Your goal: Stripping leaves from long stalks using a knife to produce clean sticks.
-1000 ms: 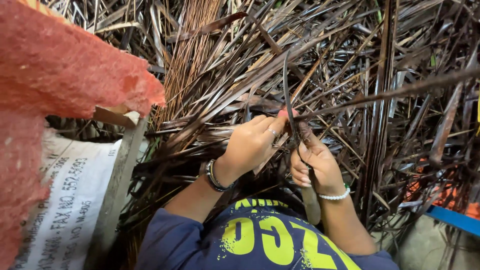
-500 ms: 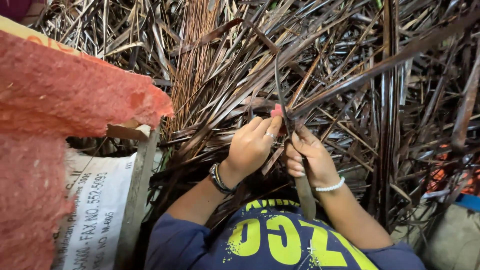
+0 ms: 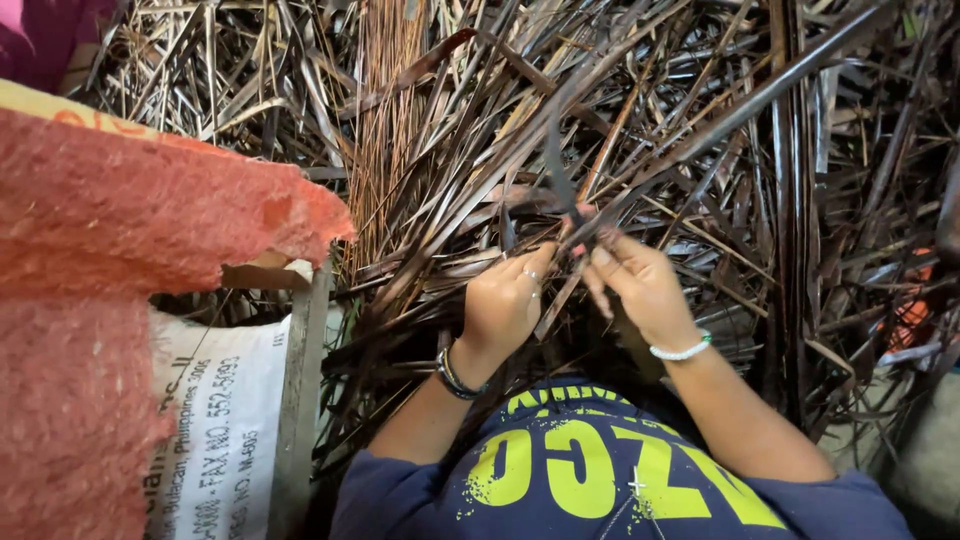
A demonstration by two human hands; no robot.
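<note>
My left hand (image 3: 505,300), with a dark bracelet on its wrist, and my right hand (image 3: 640,285), with a white bead bracelet, meet over a heap of dried brown palm leaves (image 3: 700,150). Both pinch a thin dark leaf strip (image 3: 553,165) that rises from between the fingertips and curves away from me. The left fingers curl around the strip's lower part. The right thumb and forefinger press on it just beside them. My dark blue shirt with yellow lettering (image 3: 600,470) fills the bottom edge.
A rough red block (image 3: 120,230) fills the left side, over a white woven sack with print (image 3: 215,420) and a grey wooden post (image 3: 300,380). A bundle of thin tan midribs (image 3: 385,120) lies in the heap. Something orange (image 3: 910,315) shows at the right.
Both hands stay closed on the same leaf strip, with the fingers shifting slightly along it. The view has drifted, so the red block and sack show more at the left.
</note>
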